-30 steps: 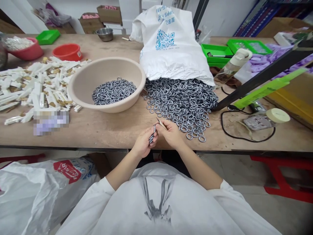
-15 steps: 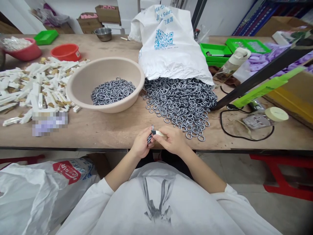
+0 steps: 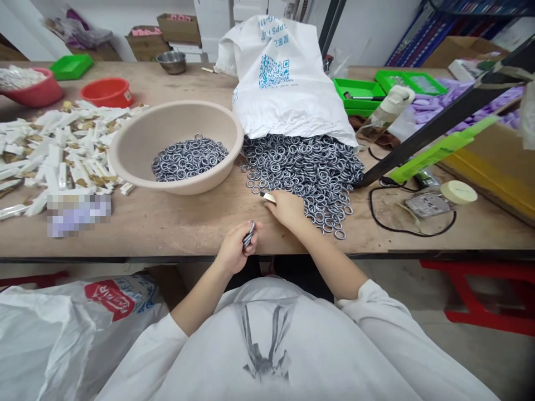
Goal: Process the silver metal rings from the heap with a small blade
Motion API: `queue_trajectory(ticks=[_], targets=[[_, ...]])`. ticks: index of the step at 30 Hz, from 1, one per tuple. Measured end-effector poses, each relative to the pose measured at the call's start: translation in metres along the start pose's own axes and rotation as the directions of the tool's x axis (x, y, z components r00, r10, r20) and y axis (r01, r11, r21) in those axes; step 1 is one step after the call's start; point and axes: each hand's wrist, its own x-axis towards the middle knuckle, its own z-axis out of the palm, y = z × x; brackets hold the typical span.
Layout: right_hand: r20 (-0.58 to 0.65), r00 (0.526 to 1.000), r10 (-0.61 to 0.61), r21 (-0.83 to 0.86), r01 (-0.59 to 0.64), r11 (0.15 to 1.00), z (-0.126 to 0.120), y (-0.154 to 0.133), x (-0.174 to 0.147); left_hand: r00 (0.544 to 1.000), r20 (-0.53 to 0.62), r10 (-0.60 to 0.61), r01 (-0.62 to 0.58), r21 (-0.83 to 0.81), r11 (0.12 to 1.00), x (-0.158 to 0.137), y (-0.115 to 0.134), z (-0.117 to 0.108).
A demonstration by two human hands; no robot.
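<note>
In the head view, we see our left hand point(image 3: 236, 247) just over the desk's front edge, forearm angled inward, its grip closed around a few grey rings point(image 3: 248, 236). Our right hand point(image 3: 287, 208) reaches farther forward, back of the hand up, its grip clamped on a slim tool point(image 3: 270, 198) with a pale body and dark tip, at the near side of the ring heap point(image 3: 305, 161); we cannot tell whether the fingers touch it.

The heap's smooth, glossy rings spill from a crinkled white woven sack point(image 3: 288, 108) with blue print. Left of it, a round beige basin point(image 3: 136, 133) with a smooth wall holds more rings. White oblong pieces point(image 3: 62, 150) lie strewn farther left.

The desk point(image 3: 184, 225) has a worn wooden top. Bare wood runs between basin and front edge, while a black cable point(image 3: 412, 233) loops to the heap's right.
</note>
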Motion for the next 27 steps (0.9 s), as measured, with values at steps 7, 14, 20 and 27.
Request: queue_trajectory(ticks=[7,14,20,27], targets=[[0.074,0.997,-0.015,-0.108,0.023,0.994,-0.003,-0.012,0.006,0.991,-0.127,0.052,-0.057,-0.040,0.998,0.003,0.012,-0.013],[0.133,0.975,-0.178,0.184,0.152,0.971,-0.024,-0.009,-0.019,0.979,-0.099,0.176,-0.154,0.194,0.969,0.019,0.010,-0.015],[0.035,0.960,-0.277,0.659,0.186,0.729,-0.014,-0.012,-0.035,0.910,0.140,0.391,-0.402,0.532,0.745,0.037,-0.004,-0.017],[-0.123,0.973,-0.195,0.971,0.158,0.178,0.001,-0.029,-0.052,0.954,-0.007,0.300,-0.293,0.187,0.938,0.030,-0.005,0.004]])
